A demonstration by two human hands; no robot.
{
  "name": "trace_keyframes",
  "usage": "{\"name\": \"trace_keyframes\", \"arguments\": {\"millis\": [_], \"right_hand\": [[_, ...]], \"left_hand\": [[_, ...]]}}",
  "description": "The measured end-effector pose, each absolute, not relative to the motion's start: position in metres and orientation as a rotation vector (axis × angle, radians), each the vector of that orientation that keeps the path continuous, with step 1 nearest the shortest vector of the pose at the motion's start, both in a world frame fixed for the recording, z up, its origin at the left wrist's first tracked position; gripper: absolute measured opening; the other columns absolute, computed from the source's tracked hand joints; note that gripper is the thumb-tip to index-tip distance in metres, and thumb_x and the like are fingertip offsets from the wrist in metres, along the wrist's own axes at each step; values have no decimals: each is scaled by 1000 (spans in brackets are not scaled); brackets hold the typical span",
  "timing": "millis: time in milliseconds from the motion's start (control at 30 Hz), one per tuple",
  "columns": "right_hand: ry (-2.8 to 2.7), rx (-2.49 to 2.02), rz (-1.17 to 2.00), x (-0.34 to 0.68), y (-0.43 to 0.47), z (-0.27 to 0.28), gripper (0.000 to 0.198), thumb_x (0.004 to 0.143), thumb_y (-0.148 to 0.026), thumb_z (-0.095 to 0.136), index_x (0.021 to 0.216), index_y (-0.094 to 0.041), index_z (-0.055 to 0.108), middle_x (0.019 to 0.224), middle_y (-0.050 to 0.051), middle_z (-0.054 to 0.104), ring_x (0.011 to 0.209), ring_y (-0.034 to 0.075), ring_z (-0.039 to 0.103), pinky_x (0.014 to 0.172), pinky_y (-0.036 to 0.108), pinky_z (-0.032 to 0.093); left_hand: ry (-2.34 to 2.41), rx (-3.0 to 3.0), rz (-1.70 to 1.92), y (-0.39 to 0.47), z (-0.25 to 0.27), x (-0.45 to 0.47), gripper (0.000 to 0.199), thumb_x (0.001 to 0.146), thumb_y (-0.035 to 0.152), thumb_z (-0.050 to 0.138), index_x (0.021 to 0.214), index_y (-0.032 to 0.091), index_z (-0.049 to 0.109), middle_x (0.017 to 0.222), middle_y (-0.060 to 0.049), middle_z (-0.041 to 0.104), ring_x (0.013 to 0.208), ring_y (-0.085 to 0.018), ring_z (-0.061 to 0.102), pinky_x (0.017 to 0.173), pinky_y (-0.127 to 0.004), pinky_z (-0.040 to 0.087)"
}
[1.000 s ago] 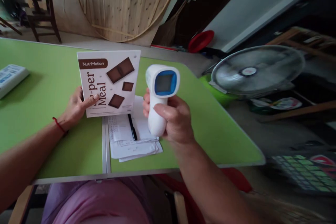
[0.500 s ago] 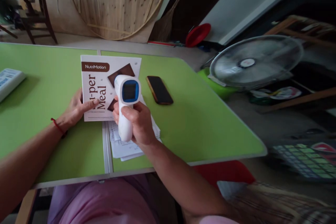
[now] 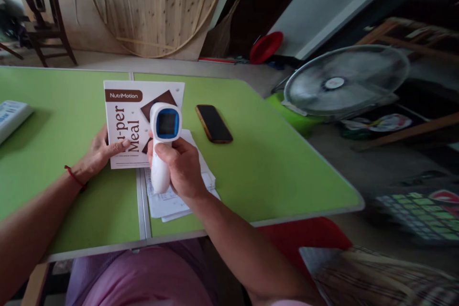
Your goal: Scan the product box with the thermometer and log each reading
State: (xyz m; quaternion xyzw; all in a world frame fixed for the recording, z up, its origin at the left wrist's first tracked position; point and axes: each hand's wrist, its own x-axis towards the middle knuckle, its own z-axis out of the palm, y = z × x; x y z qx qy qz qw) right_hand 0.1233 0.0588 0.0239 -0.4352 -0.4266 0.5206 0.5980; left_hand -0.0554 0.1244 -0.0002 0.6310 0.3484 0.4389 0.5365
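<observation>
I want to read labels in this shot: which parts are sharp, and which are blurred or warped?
Head view: the white NutriMotion box and white handheld scanner with blue-rimmed screen are sharp; the grey fan and right edge smear; straight lines bow toward the corners; soft daylight, faint shadows.

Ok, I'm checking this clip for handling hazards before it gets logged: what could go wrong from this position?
1. The right hand holds the white and blue handheld thermometer gun in the air above the loose white paper sheets; a slip might drop it onto them.
2. The left hand props the white NutriMotion box upright; a knock could tip it.
3. The dark orange-edged phone lies close by on the green table and might get nudged.
</observation>
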Motion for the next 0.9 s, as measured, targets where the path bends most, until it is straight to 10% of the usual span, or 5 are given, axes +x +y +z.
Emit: {"name": "trace_keyframes", "arguments": {"millis": [900], "right_hand": [[-939, -998, 1226, 125, 56, 29, 27, 60, -42, 79, 67, -20, 66, 63, -2, 62, 56, 11, 51, 53, 27, 41]], "left_hand": [[792, 1506, 1031, 125, 0, -54, 61, 75, 51, 79, 121, 17, 59, 109, -10, 73, 102, -33, 70, 75, -39, 61]]}}
